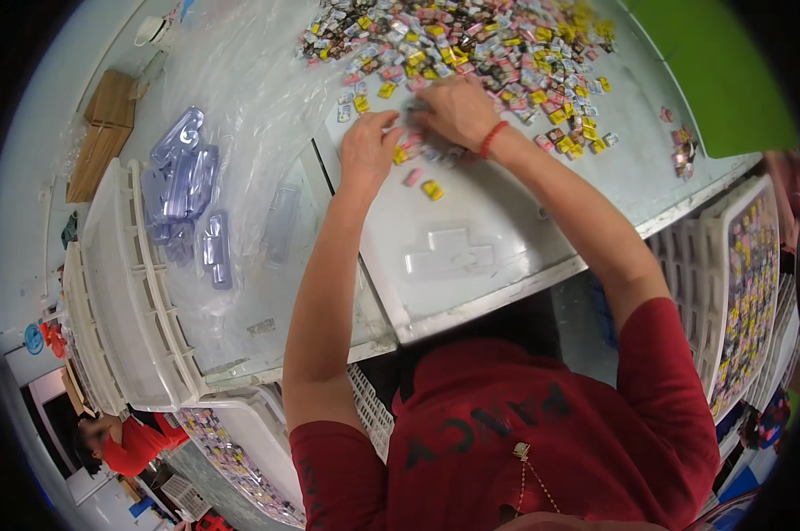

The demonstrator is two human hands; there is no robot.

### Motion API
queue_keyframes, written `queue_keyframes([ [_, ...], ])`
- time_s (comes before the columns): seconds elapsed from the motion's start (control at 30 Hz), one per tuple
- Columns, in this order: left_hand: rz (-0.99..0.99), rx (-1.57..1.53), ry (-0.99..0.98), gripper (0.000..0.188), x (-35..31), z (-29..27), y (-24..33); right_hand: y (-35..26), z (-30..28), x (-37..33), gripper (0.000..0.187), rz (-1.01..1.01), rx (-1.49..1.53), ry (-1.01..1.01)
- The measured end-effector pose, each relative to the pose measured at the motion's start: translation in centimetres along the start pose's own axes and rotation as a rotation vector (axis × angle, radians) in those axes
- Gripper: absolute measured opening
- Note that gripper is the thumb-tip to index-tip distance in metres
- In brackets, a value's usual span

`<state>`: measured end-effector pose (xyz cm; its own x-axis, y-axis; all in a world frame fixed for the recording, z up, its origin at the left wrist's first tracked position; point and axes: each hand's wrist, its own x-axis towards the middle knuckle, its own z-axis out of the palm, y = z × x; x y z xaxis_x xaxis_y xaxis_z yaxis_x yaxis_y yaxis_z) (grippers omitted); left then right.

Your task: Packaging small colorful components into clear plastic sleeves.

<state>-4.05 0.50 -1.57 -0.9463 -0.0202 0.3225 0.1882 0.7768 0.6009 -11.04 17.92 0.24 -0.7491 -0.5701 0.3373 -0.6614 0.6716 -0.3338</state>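
Note:
My left hand (pixel 371 146) is at the near edge of a big heap of small wrapped pieces (pixel 435 55) in yellow, pink, white and black. Its fingers are curved, with the thumb apart, and nothing shows between them. Beside it, my right hand (pixel 460 108) reaches over the pieces with its fingers bent down. Blur hides its fingertips and whatever they touch. A few loose pieces lie between and below the hands, among them a yellow piece (pixel 432 189) and a pink one (pixel 413 177). Closer to me rests a clear plastic blister tray (pixel 448 255) with a stepped outline.
Clear plastic blisters (pixel 183 181) are piled on the left over plastic sheeting (pixel 241 97). White crates (pixel 152 292) stand left of the table; a crate full of pieces (pixel 743 292) is at the right. A green board (pixel 727 80) is at the far right. Another person (pixel 139 447) is at lower left.

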Motion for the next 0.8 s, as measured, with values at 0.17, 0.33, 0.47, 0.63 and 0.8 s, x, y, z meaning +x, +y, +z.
queue_keyframes([
  [0.17,-0.108,-0.113,0.022,0.022,-1.1,0.3,-0.1,0.9,1.8,0.3,0.016,-0.102,-0.158,0.032],
  [0.33,-0.218,-0.425,0.173,0.017,-2.8,-0.9,-0.1,0.1,-0.6,-0.4,0.023,0.034,0.380,-0.178],
  [0.47,-0.412,-0.841,0.062,0.022,-1.1,-1.6,4.5,-0.4,-1.0,-1.4,0.023,0.224,1.106,-0.313],
  [0.63,-0.434,-0.993,0.058,0.022,-1.4,-1.7,3.0,-1.6,-2.1,-1.8,0.021,0.133,0.872,-0.167],
  [0.8,-0.509,-0.561,0.058,0.017,-4.7,-2.6,0.7,-1.6,-4.7,-6.7,0.022,-0.163,0.339,-0.180],
])
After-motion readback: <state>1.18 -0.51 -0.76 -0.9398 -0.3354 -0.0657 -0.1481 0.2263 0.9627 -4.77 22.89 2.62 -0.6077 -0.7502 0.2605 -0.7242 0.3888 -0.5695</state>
